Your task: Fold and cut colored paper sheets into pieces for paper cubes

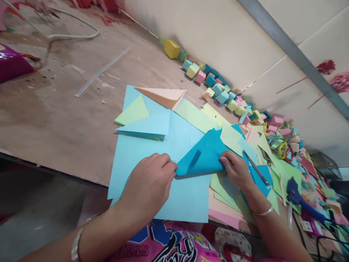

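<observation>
A bright blue sheet of paper lies folded over on a large light blue sheet. My left hand pinches its left corner with closed fingers. At the fold's right end, my right hand presses down with fingers closed on the paper. Each wrist wears a silver bangle. Folded light blue, green and peach triangles rest just beyond my hands.
Several small coloured paper cubes line the wall. Loose coloured sheets, scissors and a blue glue gun crowd the right. A white strip and a cable lie on the wooden table.
</observation>
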Tool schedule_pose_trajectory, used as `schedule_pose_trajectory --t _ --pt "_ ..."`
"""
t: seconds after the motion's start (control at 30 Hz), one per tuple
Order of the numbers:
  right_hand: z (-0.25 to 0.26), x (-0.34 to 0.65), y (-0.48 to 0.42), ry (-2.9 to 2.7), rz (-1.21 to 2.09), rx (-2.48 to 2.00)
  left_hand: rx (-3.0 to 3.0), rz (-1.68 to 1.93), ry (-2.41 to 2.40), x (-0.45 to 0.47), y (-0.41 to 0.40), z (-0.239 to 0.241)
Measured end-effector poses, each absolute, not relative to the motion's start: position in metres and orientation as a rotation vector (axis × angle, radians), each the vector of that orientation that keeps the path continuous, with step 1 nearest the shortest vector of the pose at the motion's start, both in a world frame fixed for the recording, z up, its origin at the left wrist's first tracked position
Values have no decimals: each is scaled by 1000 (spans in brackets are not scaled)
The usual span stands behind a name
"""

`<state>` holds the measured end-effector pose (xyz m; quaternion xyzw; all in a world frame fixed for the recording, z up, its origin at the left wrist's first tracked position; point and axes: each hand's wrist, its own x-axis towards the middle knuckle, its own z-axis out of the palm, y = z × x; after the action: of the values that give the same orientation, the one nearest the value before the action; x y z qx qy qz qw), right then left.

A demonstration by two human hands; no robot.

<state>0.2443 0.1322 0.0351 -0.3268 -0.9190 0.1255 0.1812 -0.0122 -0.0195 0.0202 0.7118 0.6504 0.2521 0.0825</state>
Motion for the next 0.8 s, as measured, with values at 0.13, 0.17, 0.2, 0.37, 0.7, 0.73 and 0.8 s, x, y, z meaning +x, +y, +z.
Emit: schedule_pose_trajectory --t 0.13,0.17,0.2,0.37,0.7,0.73,0.8 --pt "32 258 134 -2376 541 -753 2115 812 1918 -12 -23 20" --pt "32 261 134 -2346 581 -715 2119 830 1917 -11 -24 19" --pt "32 264 133 -2324 612 -681 2118 853 1919 -12 -24 19" --pt "35 269 127 -2181 728 -669 2010 1161 1908 -12 -23 27" --pt "82 245 123 -1718 783 -779 1294 1676 1474 -5 10 98" --pt "85 241 124 -1671 794 -772 1236 1678 1408 -4 16 101" --pt "90 234 128 -1619 855 -756 1153 1672 1308 -3 27 105"
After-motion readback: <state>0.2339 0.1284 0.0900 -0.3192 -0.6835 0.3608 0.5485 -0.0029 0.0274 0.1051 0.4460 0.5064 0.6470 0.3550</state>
